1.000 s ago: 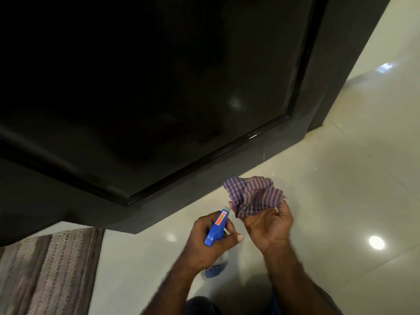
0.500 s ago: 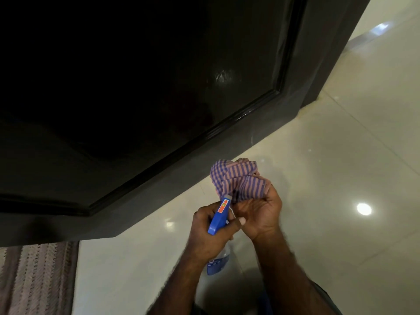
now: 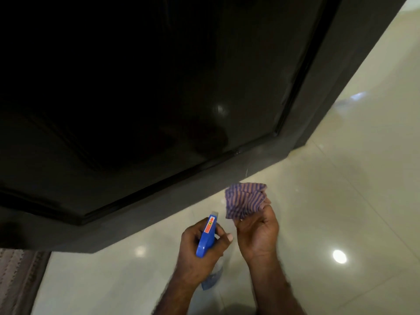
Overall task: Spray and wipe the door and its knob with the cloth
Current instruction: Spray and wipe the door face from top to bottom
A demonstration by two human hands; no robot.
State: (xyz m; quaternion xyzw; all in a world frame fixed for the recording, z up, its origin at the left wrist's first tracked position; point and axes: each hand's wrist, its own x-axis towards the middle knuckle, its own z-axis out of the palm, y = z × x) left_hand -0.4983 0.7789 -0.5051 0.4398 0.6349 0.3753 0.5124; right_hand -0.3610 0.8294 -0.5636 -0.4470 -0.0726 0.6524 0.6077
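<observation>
The left hand (image 3: 200, 242) grips a blue-topped spray bottle (image 3: 206, 235). Just beside it, the right hand (image 3: 259, 233) pinches a bunched striped cloth (image 3: 244, 200). Both hover over a pale tiled floor (image 3: 329, 178), near the foot of a dark glossy door (image 3: 159, 98).

No words can be read (the spray bottle (image 3: 207, 235) label blurs).

The door (image 3: 159, 98) is dark and glossy, the floor (image 3: 329, 178) polished tile, the cloth (image 3: 244, 200) soft striped fabric, the spray bottle (image 3: 207, 235) shiny blue plastic.
</observation>
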